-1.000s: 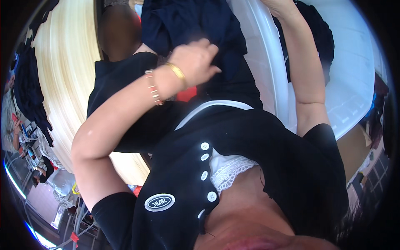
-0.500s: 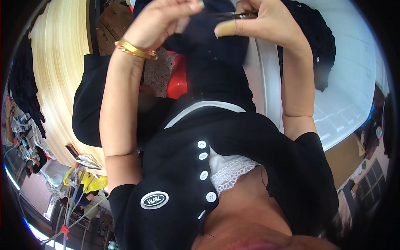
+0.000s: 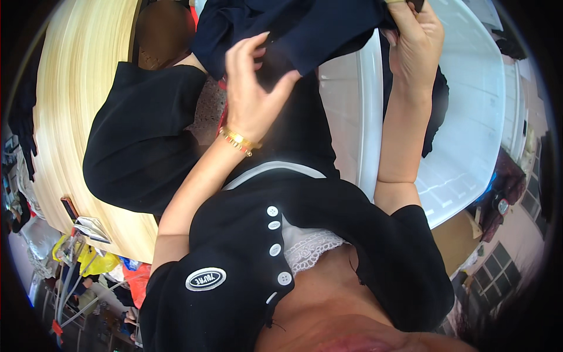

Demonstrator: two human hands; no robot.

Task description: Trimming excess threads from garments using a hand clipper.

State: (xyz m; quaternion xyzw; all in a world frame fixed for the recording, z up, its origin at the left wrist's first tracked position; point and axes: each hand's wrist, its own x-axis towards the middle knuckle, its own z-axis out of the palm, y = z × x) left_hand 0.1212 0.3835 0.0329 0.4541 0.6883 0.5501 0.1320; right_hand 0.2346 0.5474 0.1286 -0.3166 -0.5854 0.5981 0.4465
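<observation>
A navy blue garment [image 3: 334,35] is spread above my lap at the top of the view, and its far part runs out of the picture. My left hand [image 3: 255,82], with a gold bracelet [image 3: 237,141] at the wrist, is over its near edge. Thumb and fingers there are apart, with nothing gripped between them. At the upper right, the fingers of my right hand [image 3: 415,50] are closed on the garment's right edge. A small dark thing shows by those fingertips, cut off by the frame, and I cannot make out what it is.
On my right stands a large white plastic tub [image 3: 469,135] with a dark garment [image 3: 438,111] inside. A light wooden table [image 3: 70,111] curves along my left, with dark cloth [image 3: 22,111] at its far side. Colourful bags [image 3: 94,258] and metal rods are at the lower left.
My left hand has come down and opened. My right hand has moved right and up, pulling the garment's edge with it. The snips seen in it earlier are not clearly visible.
</observation>
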